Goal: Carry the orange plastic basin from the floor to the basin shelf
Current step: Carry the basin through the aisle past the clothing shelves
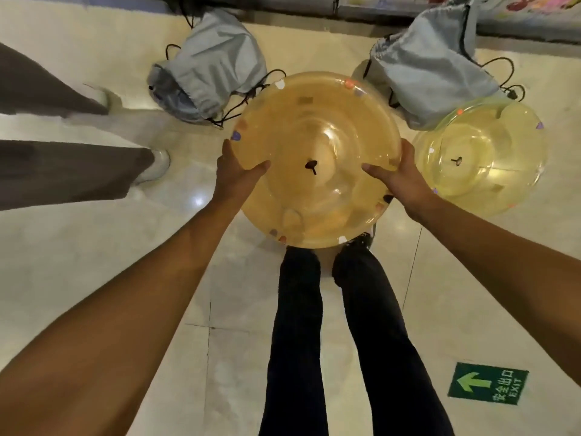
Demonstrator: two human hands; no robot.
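The orange plastic basin (pixel 317 127) is translucent, round, with small coloured marks along its rim and a dark plug at its centre. I hold it in front of me above my feet. My left hand (pixel 235 171) grips its left rim, thumb lying inside the bowl. My right hand (pixel 399 180) grips the right rim the same way. The basin hides my shoes and part of the floor. No shelf for basins is clearly in view.
A yellow translucent basin (pixel 490 171) sits on the floor at the right. Two grey drawstring bags (pixel 213 67) (pixel 430 73) lie beyond. Another person's legs and white shoe (pixel 157 165) stand at the left. A green exit sign (pixel 489 387) marks the tiled floor.
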